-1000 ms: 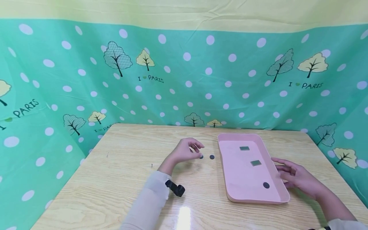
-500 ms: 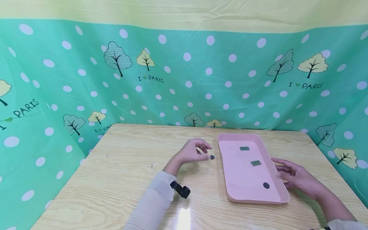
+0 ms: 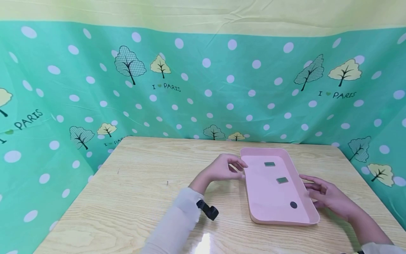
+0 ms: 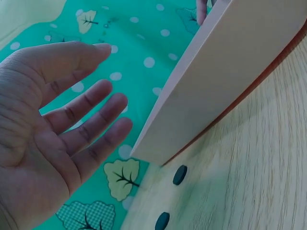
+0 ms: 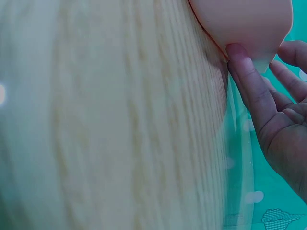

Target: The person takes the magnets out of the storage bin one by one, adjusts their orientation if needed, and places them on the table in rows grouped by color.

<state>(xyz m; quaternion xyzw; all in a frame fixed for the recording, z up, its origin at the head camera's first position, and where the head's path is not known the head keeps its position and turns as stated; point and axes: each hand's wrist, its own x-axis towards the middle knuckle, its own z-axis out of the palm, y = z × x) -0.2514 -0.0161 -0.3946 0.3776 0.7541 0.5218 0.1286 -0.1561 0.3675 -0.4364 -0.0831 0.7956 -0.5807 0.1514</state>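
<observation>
My left hand (image 3: 223,168) is at the left long side of a pink tray (image 3: 269,201), its fingertips overlapping the rim in the head view. In the left wrist view the fingers (image 4: 93,127) are spread, with nothing between them. Two small black discs (image 4: 180,175) lie on the table beside the tray there; in the head view that hand hides them. My right hand (image 3: 333,197) rests against the tray's right wall, and the right wrist view shows one straight finger (image 5: 242,60) touching the outer side. Inside the tray are two grey-green rectangular pieces (image 3: 282,180) and a black disc (image 3: 293,205).
The tray stands on a light wooden table (image 3: 127,197). Behind and beside it hangs a green dotted curtain (image 3: 190,88) with printed trees. A black strap-mounted camera (image 3: 207,210) sits on the left wrist.
My left hand has moved right, from beside the two black discs to the tray's left rim, covering the discs in the head view. The right hand and tray have stayed put.
</observation>
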